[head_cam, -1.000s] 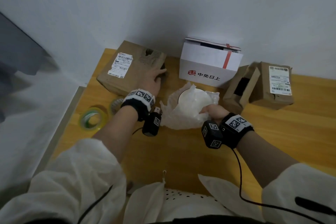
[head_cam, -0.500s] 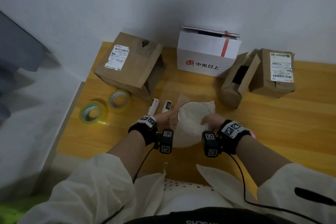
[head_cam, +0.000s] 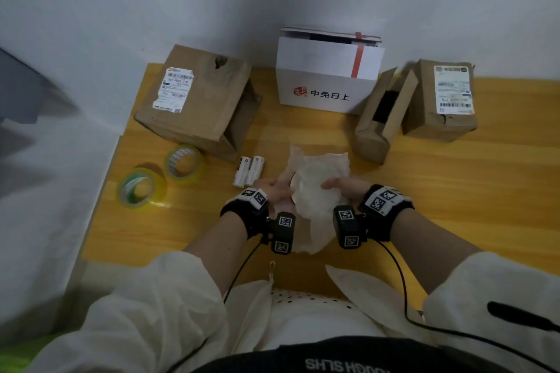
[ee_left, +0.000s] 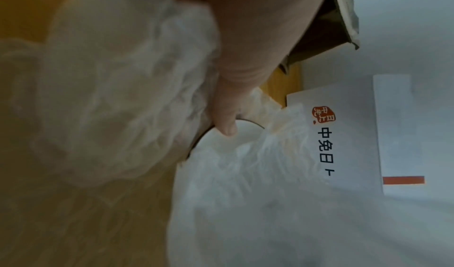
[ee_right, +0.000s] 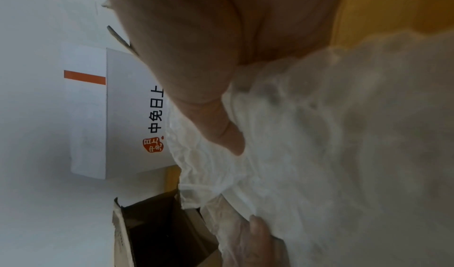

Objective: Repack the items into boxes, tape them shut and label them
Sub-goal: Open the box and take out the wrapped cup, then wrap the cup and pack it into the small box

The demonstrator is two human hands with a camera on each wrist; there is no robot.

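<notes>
A white bowl (head_cam: 295,191) wrapped in thin white foam sheet (head_cam: 318,182) is held above the near middle of the wooden table (head_cam: 454,191). My left hand (head_cam: 277,194) grips its left side, thumb on the bare rim (ee_left: 221,135) in the left wrist view. My right hand (head_cam: 342,189) grips the right side through the foam sheet (ee_right: 331,135), thumb pressed into the wrap. A brown box (head_cam: 197,100) with a shipping label lies back left, its open end facing right. A white box (head_cam: 328,76) with red ribbon print stands at the back centre.
Two tape rolls, one green (head_cam: 141,188) and one yellow-clear (head_cam: 183,162), lie on the left. Two small white tubes (head_cam: 248,171) lie by the left hand. An open narrow brown box (head_cam: 381,118) and a labelled brown box (head_cam: 445,100) stand back right. A wall runs behind.
The left hand left the big brown box and took hold of the bowl. Both hands drew the wrapped bowl toward me, uncovering the two white tubes.
</notes>
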